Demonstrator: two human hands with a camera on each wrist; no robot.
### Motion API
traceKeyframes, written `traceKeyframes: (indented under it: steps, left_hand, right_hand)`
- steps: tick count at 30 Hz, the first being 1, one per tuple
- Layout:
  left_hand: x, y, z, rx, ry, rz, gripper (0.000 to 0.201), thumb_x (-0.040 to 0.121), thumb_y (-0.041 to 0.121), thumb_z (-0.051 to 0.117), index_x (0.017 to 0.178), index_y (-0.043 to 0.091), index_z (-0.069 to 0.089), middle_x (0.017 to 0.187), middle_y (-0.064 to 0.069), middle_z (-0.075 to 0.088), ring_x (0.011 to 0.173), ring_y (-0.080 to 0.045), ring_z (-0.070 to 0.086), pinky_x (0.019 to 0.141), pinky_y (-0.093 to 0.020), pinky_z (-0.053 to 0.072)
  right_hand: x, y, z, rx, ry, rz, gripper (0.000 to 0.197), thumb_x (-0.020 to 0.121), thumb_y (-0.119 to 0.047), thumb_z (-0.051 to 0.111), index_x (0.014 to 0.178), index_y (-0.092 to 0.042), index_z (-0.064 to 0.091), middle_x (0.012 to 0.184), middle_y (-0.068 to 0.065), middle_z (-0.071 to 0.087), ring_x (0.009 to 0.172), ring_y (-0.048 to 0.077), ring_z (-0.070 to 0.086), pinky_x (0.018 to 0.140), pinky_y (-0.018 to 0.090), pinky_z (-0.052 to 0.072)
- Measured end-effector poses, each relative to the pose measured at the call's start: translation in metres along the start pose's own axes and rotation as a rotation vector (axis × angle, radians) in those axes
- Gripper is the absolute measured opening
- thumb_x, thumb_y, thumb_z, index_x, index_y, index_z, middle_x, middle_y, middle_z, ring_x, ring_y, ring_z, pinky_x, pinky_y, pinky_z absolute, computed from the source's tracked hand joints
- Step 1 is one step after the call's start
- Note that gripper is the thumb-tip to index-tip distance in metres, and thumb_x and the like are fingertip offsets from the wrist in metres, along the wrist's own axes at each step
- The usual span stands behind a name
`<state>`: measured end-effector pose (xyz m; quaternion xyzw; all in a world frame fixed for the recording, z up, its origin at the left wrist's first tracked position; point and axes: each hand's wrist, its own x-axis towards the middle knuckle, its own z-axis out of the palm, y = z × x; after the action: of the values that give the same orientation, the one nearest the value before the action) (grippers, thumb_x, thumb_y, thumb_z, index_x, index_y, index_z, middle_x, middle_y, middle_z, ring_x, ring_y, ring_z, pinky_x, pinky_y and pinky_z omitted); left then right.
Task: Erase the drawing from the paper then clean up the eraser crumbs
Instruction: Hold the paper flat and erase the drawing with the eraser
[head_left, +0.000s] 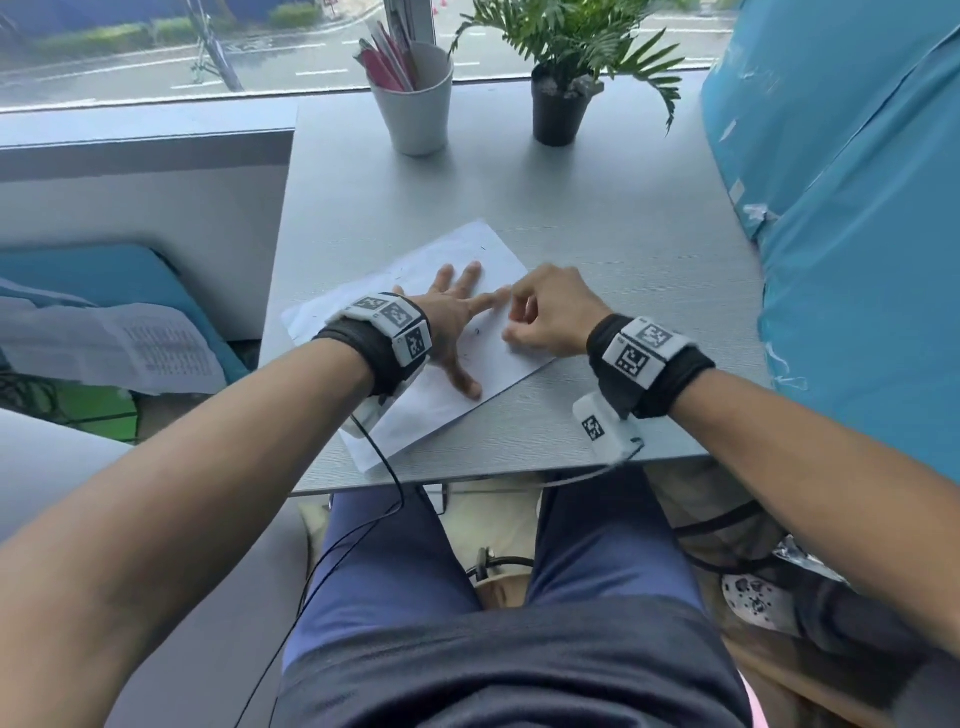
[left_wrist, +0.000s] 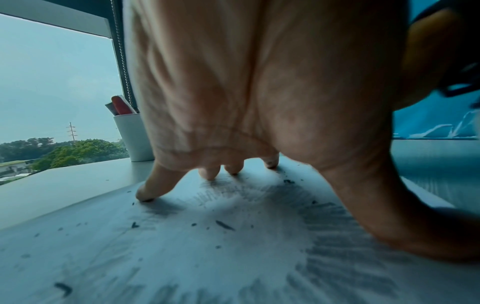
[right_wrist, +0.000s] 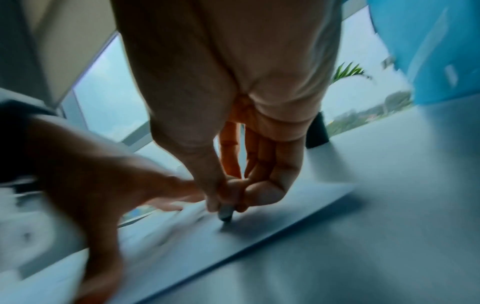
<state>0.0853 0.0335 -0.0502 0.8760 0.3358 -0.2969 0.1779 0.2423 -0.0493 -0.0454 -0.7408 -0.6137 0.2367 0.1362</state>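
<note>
A: Paper (head_left: 498, 358) lies skewed on the grey table (head_left: 623, 260), near the front edge. Where is the left hand (head_left: 452, 317)?

B: Flat on the sheet, palm down, fingers straight and splayed. Left wrist view shows the fingertips (left_wrist: 145, 195) and thumb pressing on the page. Nothing is held in it.

A: And under that palm?

B: Pencil shading (left_wrist: 337, 236), grey and smudged, fanning out below the palm and toward the thumb. Dark eraser crumbs (left_wrist: 224, 225) are scattered over the same patch, some out past the little finger. A paler area sits in the middle of the shading.

A: Right hand (head_left: 550, 312)?

B: Just beside the left, knuckles up, fingers curled together. Right wrist view shows thumb and fingertips pinched on a small grey eraser (right_wrist: 225, 215), its dark tip down against the paper, close to the sheet's right edge. The eraser is hidden by the fingers in the head view.

A: Contact between the hands?

B: The left index finger reaches toward the right hand's fingers; I cannot tell if they touch. The right wrist picture is motion-blurred, mostly on the left hand's side.

A: Beyond the hands?

B: White cup (head_left: 415, 104) holding pens, well past the left fingertips by the window. Potted plant (head_left: 561, 98) in a black pot, beyond the right hand. Blue plastic-wrapped bulk (head_left: 857, 208) off to the right hand's outer side.
</note>
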Motion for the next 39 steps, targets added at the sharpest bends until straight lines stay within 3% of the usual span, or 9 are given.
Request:
traceKeyframes:
  steps: [5, 10, 14, 22, 26, 29, 32, 36, 39]
  left_hand:
    - [0.001, 0.001, -0.001, -0.009, 0.005, 0.002, 0.143, 0.055, 0.063, 0.088, 0.152, 0.051, -0.016, 0.161, 0.007, -0.033, 0.149, -0.027, -0.028, 0.107, -0.08, 0.008]
    - [0.003, -0.001, 0.001, -0.009, 0.0, 0.005, 0.144, 0.053, 0.066, 0.087, 0.151, 0.052, -0.018, 0.16, 0.008, -0.035, 0.148, -0.026, -0.029, 0.107, -0.08, 0.007]
    - [0.001, -0.001, 0.001, -0.026, 0.017, -0.008, 0.142, 0.054, 0.067, 0.087, 0.15, 0.054, -0.016, 0.161, 0.007, -0.033, 0.149, -0.027, -0.028, 0.107, -0.079, 0.008]
    - [-0.003, -0.011, 0.004, -0.107, 0.097, -0.104, 0.141, 0.05, 0.083, 0.076, 0.153, 0.049, -0.013, 0.164, 0.003, -0.025, 0.153, -0.026, -0.017, 0.11, -0.077, 0.013]
    - [-0.016, -0.019, 0.016, -0.066, 0.129, -0.137, 0.14, 0.056, 0.082, 0.073, 0.158, 0.034, -0.01, 0.165, 0.0, -0.022, 0.153, -0.026, -0.015, 0.115, -0.07, 0.003]
    - [-0.022, -0.022, 0.027, -0.086, 0.21, -0.002, 0.136, 0.064, 0.076, 0.073, 0.161, 0.022, -0.005, 0.165, 0.001, -0.021, 0.153, -0.023, -0.016, 0.119, -0.062, -0.003]
    - [-0.019, -0.026, 0.033, -0.166, 0.204, 0.118, 0.134, 0.063, 0.073, 0.076, 0.16, 0.032, -0.006, 0.166, 0.003, -0.02, 0.152, -0.022, -0.018, 0.12, -0.06, -0.007]
    - [-0.012, -0.031, 0.032, -0.152, 0.161, 0.067, 0.146, 0.053, 0.082, 0.075, 0.157, 0.033, -0.016, 0.162, 0.008, -0.029, 0.149, -0.021, -0.028, 0.117, -0.06, -0.014]
    - [-0.008, -0.032, 0.029, -0.136, 0.139, 0.022, 0.154, 0.046, 0.086, 0.074, 0.156, 0.034, -0.021, 0.16, 0.01, -0.033, 0.147, -0.021, -0.032, 0.117, -0.061, -0.015]
  right_hand:
    - [0.004, 0.01, -0.009, 0.069, 0.066, 0.078, 0.015, 0.072, -0.025, 0.08, 0.08, -0.012, 0.076, 0.078, -0.001, 0.068, 0.077, 0.012, 0.063, 0.068, 0.022, 0.05]
    - [-0.009, 0.002, 0.005, 0.023, -0.008, 0.005, 0.012, 0.073, -0.025, 0.079, 0.077, -0.015, 0.074, 0.073, -0.008, 0.057, 0.069, 0.008, 0.056, 0.061, 0.017, 0.042]
    - [-0.005, 0.009, -0.007, 0.03, 0.118, 0.077, 0.014, 0.076, -0.023, 0.079, 0.081, -0.011, 0.074, 0.08, 0.0, 0.067, 0.078, 0.013, 0.062, 0.073, 0.023, 0.051]
    - [-0.003, 0.002, 0.008, 0.014, 0.135, 0.096, 0.008, 0.076, -0.017, 0.075, 0.08, -0.011, 0.074, 0.085, 0.005, 0.073, 0.081, 0.016, 0.065, 0.076, 0.024, 0.053]
    - [0.007, 0.004, 0.004, 0.059, 0.149, 0.13, 0.011, 0.071, -0.017, 0.078, 0.081, -0.013, 0.075, 0.086, 0.005, 0.072, 0.086, 0.019, 0.067, 0.081, 0.03, 0.056]
    - [0.014, 0.003, 0.003, 0.056, 0.121, 0.126, 0.015, 0.07, -0.02, 0.08, 0.082, -0.012, 0.077, 0.088, 0.004, 0.072, 0.086, 0.017, 0.066, 0.08, 0.027, 0.055]
    - [0.019, -0.003, 0.0, 0.058, 0.096, 0.12, 0.014, 0.07, -0.021, 0.08, 0.08, -0.014, 0.076, 0.083, 0.002, 0.07, 0.085, 0.018, 0.068, 0.079, 0.03, 0.056]
    - [0.023, -0.021, -0.003, 0.173, 0.03, 0.062, 0.009, 0.075, -0.017, 0.077, 0.081, -0.015, 0.071, 0.072, 0.003, 0.071, 0.066, 0.012, 0.072, 0.076, 0.034, 0.06]
    - [0.035, -0.029, -0.005, 0.063, 0.054, 0.078, 0.009, 0.077, -0.015, 0.075, 0.086, -0.012, 0.074, 0.089, 0.005, 0.071, 0.088, 0.018, 0.069, 0.08, 0.024, 0.054]
